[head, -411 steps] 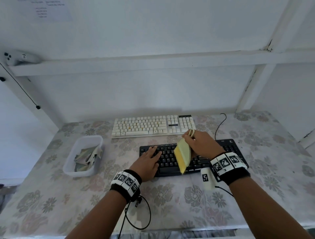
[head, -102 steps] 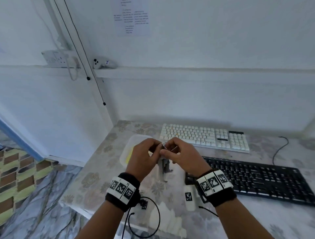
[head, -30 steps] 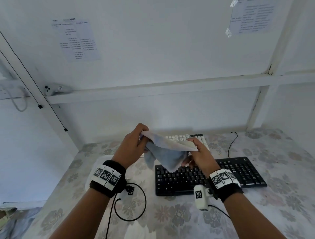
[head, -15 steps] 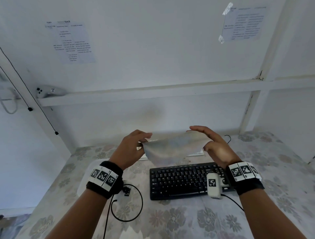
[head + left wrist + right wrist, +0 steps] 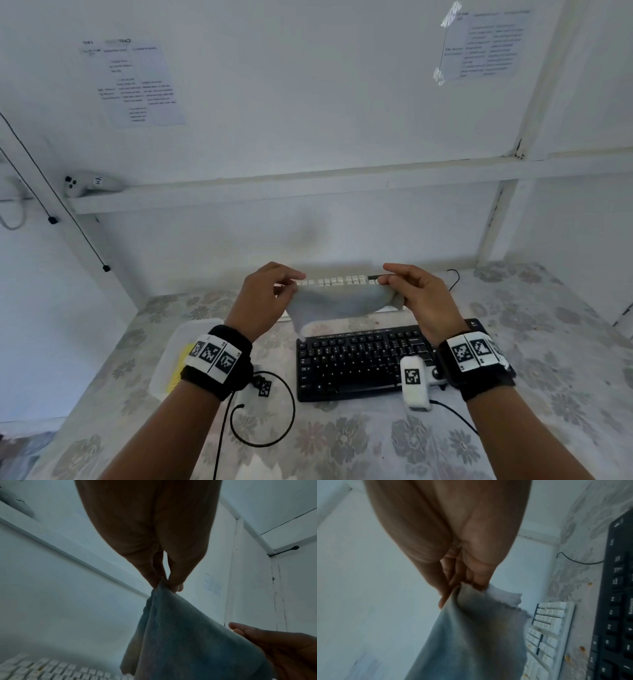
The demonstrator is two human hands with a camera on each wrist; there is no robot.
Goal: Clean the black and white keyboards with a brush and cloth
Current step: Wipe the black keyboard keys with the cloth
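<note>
Both hands hold the grey cloth (image 5: pixel 337 303) in the air above the tabletop (image 5: pixel 359 445). The left hand (image 5: pixel 263 301) pinches its left end between thumb and fingertips; the right hand (image 5: pixel 423 301) pinches the right end the same way. The cloth sags between the two grips, one corner hanging toward the black keyboard (image 5: pixel 359 363) near the tabletop's front edge. The white keyboard (image 5: pixel 337 281) lies behind it by the back edge, partly hidden by the cloth.

Soft even daylight in head view, wide-angle bowed edges, both wrist views dim, bluish (slightly blurred)
</note>
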